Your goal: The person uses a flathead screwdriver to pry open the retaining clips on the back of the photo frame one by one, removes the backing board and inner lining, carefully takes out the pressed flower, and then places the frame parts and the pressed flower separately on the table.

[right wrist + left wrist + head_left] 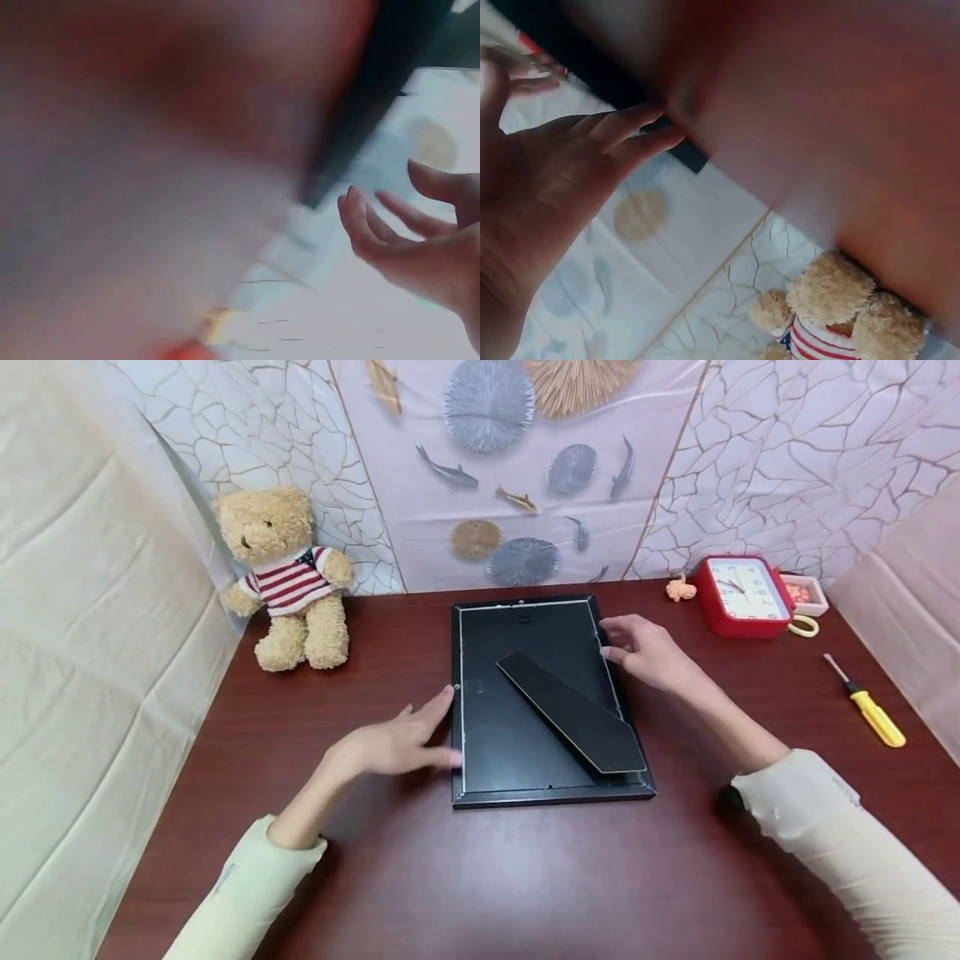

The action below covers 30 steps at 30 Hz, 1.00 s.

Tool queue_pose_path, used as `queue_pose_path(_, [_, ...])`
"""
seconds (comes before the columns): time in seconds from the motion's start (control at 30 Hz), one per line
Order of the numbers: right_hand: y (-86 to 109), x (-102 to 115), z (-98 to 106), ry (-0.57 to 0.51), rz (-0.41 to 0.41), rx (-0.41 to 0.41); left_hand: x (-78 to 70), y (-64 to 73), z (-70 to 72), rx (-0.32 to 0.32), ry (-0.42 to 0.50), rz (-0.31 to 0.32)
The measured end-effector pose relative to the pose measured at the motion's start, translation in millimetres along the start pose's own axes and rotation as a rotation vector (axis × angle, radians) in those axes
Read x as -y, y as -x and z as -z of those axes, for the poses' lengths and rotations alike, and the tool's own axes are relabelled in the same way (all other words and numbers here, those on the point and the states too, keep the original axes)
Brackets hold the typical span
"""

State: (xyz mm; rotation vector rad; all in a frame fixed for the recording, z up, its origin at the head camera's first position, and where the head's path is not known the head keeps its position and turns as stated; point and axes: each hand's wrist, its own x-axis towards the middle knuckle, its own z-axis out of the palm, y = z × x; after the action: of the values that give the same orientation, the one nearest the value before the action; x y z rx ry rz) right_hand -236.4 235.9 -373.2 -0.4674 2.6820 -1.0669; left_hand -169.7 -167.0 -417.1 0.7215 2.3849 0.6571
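A black picture frame [495, 735] lies back side up on the table, its stand leg [570, 714] slanting across the backing board toward the lower right corner. My left hand [401, 743] is at its left edge, fingers extended and the fingertips at the border. At the upper right edge is my right hand [648, 652], with thumb and fingers apart and loosely bent. In the right wrist view that hand [420, 232] appears beside the dark frame edge [360, 105] and grips nothing. The left wrist view has the left fingertips against the frame's side [615, 82].
A teddy bear [288, 581] in a striped sweater sits at the back left. To the back right stand a red clock [742, 597], a small orange figure [681, 588] and a small pink box [806, 593]. A yellow-handled screwdriver [870, 710] lies near the right side of the dark red table [525, 877].
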Motion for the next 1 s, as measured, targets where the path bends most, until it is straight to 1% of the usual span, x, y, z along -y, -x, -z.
queue_pose_path(0.03, [0.4,7,0,0.059,0.032,-0.009,-1.2,-7.1,7.1,-0.005,0.006,0.018])
queue_pose_path(0.07, [-0.1,13,1,0.096,0.058,0.000,-2.5,-15.4,13.4,-0.015,0.011,0.037])
queue_pose_path(0.1, [-1.3,18,0,0.095,0.077,0.030,-1.8,-24.3,17.7,-0.030,0.012,0.047])
queue_pose_path(0.13, [-2.6,23,0,0.073,0.087,0.079,-1.4,-33.1,21.5,-0.043,0.018,0.060])
queue_pose_path(0.2, [-6.1,26,-3,-0.009,0.079,0.194,-11.3,-42.1,29.5,-0.043,0.048,0.109])
queue_pose_path(0.27, [-9.0,24,-7,-0.122,0.036,0.299,-22.0,-45.1,35.1,-0.033,0.079,0.152])
queue_pose_path(0.3, [-10.1,23,-9,-0.170,0.010,0.336,-26.3,-45.5,37.0,-0.028,0.089,0.169])
queue_pose_path(0.37, [-11.1,20,-13,-0.227,-0.020,0.382,-35.0,-43.7,40.4,-0.017,0.103,0.206])
queue_pose_path(0.43, [-12.3,19,-15,-0.247,-0.044,0.398,-36.3,-45.5,41.9,-0.021,0.109,0.216])
queue_pose_path(0.53, [-15.5,19,-19,-0.240,-0.073,0.374,-37.4,-48.4,44.0,-0.024,0.102,0.201])
queue_pose_path(0.63, [-18.9,21,-25,-0.255,-0.115,0.358,-38.1,-49.0,46.6,0.001,0.089,0.196])
queue_pose_path(0.77, [-23.4,23,-35,-0.305,-0.152,0.343,-35.5,-45.1,52.5,0.043,0.079,0.192])
queue_pose_path(0.8, [-24.5,23,-36,-0.310,-0.155,0.340,-33.7,-44.4,54.2,0.047,0.084,0.183])
queue_pose_path(0.9, [-26.2,22,-37,-0.330,-0.165,0.338,13.1,-68.6,48.1,0.039,0.097,0.118])
queue_pose_path(1.0, [-26.5,20,-34,-0.351,-0.153,0.336,37.5,-83.8,43.0,0.021,0.083,0.101])
